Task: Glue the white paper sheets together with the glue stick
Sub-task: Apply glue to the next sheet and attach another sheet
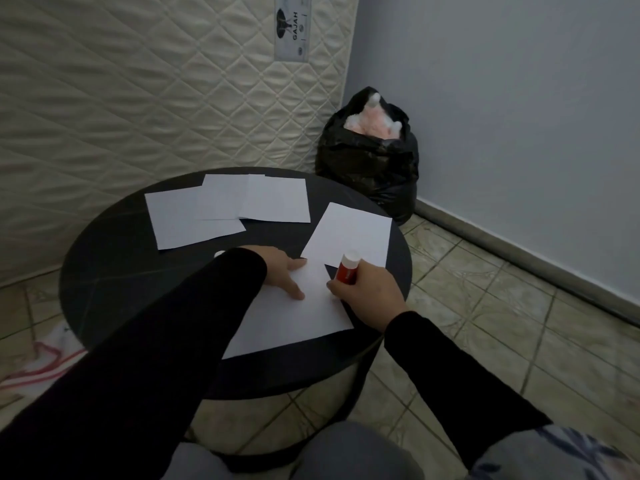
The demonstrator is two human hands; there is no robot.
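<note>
**A:** Paper sheets first: where are yours lying?

**B:** All on the round black table (114, 271). The near sheet (294, 317) lies at the table's front edge, closest to you. Your left hand (282, 271) rests flat on it, fingers spread and pressed down on its upper left part.

**A:** And the glue stick?

**B:** Your right hand (369, 294) is wrapped around the red glue stick (347, 268), gripping its barrel. It stands tilted, white end up, just beside the near sheet's right edge. I cannot tell whether that white end is a cap or the glue itself, nor whether the lower end touches the paper.

**A:** What about the other sheets?

**B:** A second sheet (349, 233) lies toward the table's right side, just beyond the glue stick; its near corner meets or overlaps the near sheet. At the table's far edge, three overlapping sheets (225, 209) are fanned out side by side.

**A:** Anything else on the table?

**B:** A small white object (219, 253) peeks out just past your left sleeve; it is too hidden to name.

**A:** And around the table?

**B:** Behind it a quilted mattress (156, 91) leans upright. To the table's far right, a black bin bag (370, 168) stands on the tiled floor (502, 323) against the blue wall (519, 116).
</note>
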